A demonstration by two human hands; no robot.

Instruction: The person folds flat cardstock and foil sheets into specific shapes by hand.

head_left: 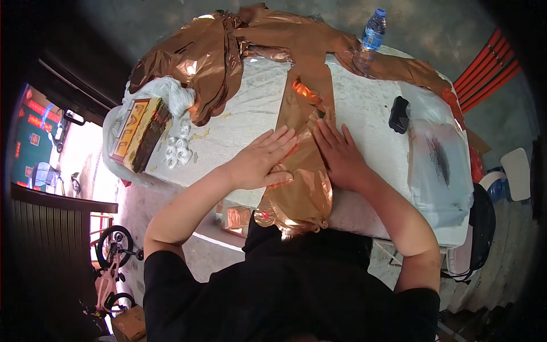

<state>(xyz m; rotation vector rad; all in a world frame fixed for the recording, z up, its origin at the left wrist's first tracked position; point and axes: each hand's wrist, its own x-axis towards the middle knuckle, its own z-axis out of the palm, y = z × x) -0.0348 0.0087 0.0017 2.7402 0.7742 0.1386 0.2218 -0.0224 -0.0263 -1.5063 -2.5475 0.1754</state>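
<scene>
A long strip of shiny copper-coloured foil (310,154) runs down the middle of the white table (373,102) and over its near edge, where its end looks gathered. My left hand (265,157) lies flat on the left side of the foil, fingers stretched out. On the right side, my right hand (341,154) rests with its fingers spread, touching the foil's edge. Neither hand grips anything. Beyond them, the strip meets a large crumpled mass of the same foil (199,51) along the table's far edge.
Small white rolls (178,151) and a box (137,134) on white plastic stand at the left. A black object (399,114) and a clear plastic bag (439,171) lie at the right. A water bottle (374,29) stands at the far edge.
</scene>
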